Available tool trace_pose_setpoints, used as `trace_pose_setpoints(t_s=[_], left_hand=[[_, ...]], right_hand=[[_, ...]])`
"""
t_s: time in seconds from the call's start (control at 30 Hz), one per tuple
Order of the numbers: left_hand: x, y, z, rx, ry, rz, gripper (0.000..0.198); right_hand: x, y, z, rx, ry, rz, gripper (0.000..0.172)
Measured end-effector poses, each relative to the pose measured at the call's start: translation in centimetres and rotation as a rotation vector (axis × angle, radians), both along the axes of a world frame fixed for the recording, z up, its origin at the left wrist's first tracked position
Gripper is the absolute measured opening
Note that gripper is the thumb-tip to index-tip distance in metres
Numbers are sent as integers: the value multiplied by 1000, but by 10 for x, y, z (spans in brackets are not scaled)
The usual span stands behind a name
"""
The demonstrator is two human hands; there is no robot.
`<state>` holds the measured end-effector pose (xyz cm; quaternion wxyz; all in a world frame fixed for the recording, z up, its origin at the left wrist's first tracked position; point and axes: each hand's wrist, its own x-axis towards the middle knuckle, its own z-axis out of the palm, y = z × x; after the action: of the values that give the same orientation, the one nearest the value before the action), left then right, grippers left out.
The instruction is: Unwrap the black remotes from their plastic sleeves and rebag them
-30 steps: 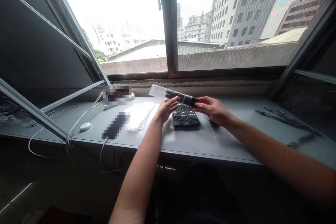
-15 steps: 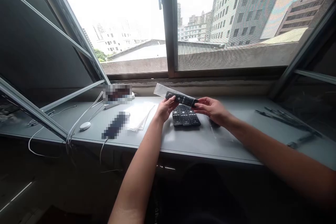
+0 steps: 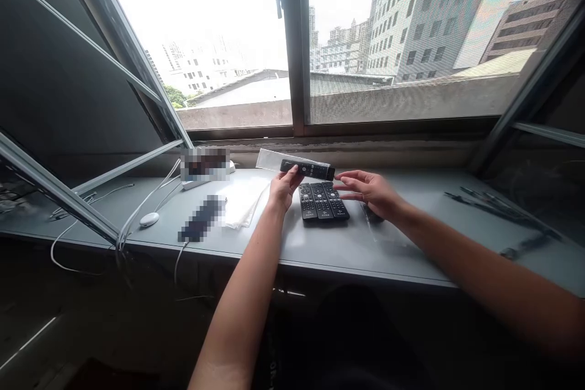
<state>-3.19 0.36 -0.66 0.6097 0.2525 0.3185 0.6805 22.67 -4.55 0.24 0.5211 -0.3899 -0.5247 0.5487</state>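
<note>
My left hand (image 3: 284, 187) grips a black remote control (image 3: 315, 170) near its left end, thumb on top. Around that remote is a clear plastic sleeve (image 3: 269, 159), whose loose end sticks out to the left. Just off the remote's right end, my right hand (image 3: 365, 187) has its fingers apart and holds nothing. Below the held remote, three more black remotes (image 3: 322, 204) lie side by side on the grey desk (image 3: 292, 250). Part of a dark object (image 3: 372, 214) shows under my right hand; its kind is hidden.
A stack of clear plastic sleeves (image 3: 242, 204) lies left of the remotes. Farther left are a blurred-out dark item (image 3: 201, 219), white cables (image 3: 132, 207) and a round white puck (image 3: 148, 219). Dark thin items (image 3: 493, 207) lie at the right. A window frame (image 3: 297, 73) rises behind.
My right hand has let go of the remote's right end and its fingers have spread. The remote in its sleeve has moved slightly left with my left hand.
</note>
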Motion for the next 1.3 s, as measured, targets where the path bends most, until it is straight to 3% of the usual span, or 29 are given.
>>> trace_pose_setpoints(t_s=[0.27,0.63,1.07,1.3], left_hand=[[0,3,-4,8,30,-19,26],[4,-8,-9,101,232,-334,26],[5,-13,-7,163,246,-375,28],[7,-12,-1,107,215,-236,24]], right_hand=[[0,-3,0,26,-26,88,42],[-4,-11,2,74,-72,339,52],[-3,-15,5,104,-70,425,54],[-4,-13,10,88,-43,292,44]])
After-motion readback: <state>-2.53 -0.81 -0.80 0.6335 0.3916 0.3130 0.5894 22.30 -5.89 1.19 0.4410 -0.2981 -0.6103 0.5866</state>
